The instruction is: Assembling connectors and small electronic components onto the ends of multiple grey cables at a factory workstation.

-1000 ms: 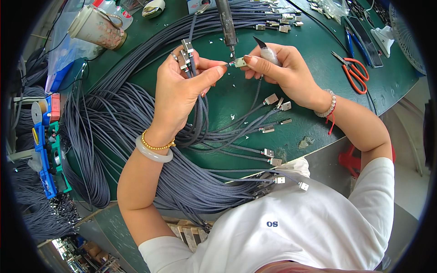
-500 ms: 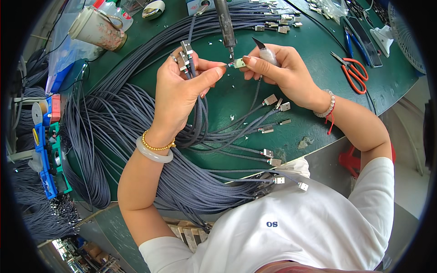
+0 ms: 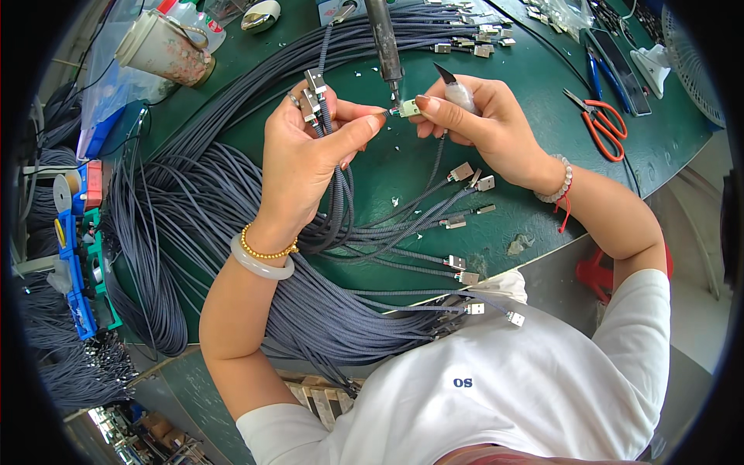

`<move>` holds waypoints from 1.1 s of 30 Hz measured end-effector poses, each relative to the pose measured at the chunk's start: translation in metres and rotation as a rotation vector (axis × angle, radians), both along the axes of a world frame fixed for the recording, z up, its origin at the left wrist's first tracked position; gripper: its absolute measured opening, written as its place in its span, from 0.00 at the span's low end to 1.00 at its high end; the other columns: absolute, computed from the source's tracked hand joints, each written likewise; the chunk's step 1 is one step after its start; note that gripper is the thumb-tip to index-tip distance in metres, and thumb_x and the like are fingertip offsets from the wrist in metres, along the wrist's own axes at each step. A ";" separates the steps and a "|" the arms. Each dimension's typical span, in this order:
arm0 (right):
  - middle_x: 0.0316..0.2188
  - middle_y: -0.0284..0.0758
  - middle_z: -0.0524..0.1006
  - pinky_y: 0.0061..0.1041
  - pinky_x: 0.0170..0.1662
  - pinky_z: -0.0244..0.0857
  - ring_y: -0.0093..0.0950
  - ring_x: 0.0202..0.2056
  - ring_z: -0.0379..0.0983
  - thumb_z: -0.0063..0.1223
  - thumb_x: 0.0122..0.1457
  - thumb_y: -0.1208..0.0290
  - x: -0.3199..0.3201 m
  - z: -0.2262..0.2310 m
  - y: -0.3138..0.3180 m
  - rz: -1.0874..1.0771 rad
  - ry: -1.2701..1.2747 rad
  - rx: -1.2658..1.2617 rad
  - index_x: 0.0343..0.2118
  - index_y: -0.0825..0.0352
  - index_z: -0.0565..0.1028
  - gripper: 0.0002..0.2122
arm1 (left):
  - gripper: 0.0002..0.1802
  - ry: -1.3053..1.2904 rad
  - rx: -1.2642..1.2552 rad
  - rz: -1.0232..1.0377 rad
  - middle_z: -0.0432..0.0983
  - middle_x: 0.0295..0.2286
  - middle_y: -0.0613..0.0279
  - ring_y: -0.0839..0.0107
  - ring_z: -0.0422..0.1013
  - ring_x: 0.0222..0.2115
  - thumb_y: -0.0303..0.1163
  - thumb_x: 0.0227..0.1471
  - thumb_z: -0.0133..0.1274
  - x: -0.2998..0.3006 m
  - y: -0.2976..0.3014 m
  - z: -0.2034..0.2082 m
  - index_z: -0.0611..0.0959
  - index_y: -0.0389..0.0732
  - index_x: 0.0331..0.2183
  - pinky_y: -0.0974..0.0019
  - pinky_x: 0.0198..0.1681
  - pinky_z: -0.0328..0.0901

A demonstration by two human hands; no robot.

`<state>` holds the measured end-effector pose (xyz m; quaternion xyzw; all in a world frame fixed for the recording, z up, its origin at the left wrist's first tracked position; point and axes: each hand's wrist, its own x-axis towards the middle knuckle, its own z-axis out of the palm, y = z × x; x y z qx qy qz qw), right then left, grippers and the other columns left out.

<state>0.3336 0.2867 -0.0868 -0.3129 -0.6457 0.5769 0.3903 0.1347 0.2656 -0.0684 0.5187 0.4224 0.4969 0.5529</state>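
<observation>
My left hand (image 3: 310,151) is closed on a grey braided cable, its end pinched between thumb and finger. Several more cables with metal USB plugs (image 3: 315,80) pass through the same hand. Between thumb and finger, my right hand (image 3: 477,116) holds a small pale-green connector (image 3: 410,108) facing the cable end. A short blade (image 3: 445,74) with a dark point and white wrapped handle (image 3: 461,94) is tucked in that hand too. The soldering iron (image 3: 384,46) comes down from above, its tip at the thin wires between cable and connector; whether it touches them I cannot tell.
Bundled grey cables (image 3: 201,186) sweep across the green table (image 3: 535,155), with loose USB plugs (image 3: 485,184) near its front edge. Red-handled cutters (image 3: 604,128), blue-handled pliers (image 3: 608,81) and a phone (image 3: 620,70) lie right. A cup (image 3: 167,50) stands back left.
Hardly anything differs. Both hands keep their grips and have shifted only very slightly near the iron's tip.
</observation>
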 end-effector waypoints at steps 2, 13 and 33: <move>0.23 0.32 0.74 0.10 0.22 0.52 0.12 0.24 0.63 0.48 0.54 0.62 0.000 0.001 0.000 0.000 -0.007 0.001 0.30 0.68 0.72 0.12 | 0.15 -0.003 0.004 -0.004 0.74 0.26 0.50 0.82 0.63 0.16 0.18 0.39 0.55 0.000 0.000 0.000 0.64 0.41 0.22 0.80 0.17 0.56; 0.22 0.31 0.73 0.09 0.21 0.51 0.11 0.23 0.62 0.49 0.54 0.63 0.001 0.000 -0.001 -0.010 -0.021 -0.025 0.29 0.68 0.72 0.12 | 0.15 0.000 -0.025 -0.001 0.74 0.25 0.51 0.82 0.63 0.17 0.18 0.39 0.55 0.001 0.000 0.000 0.64 0.41 0.22 0.80 0.18 0.57; 0.22 0.31 0.75 0.16 0.31 0.61 0.16 0.25 0.67 0.50 0.53 0.63 0.007 0.006 0.002 -0.038 -0.092 0.072 0.28 0.70 0.74 0.12 | 0.15 -0.013 -0.085 0.007 0.74 0.26 0.54 0.82 0.64 0.18 0.20 0.39 0.56 0.007 -0.006 0.008 0.65 0.42 0.23 0.80 0.19 0.58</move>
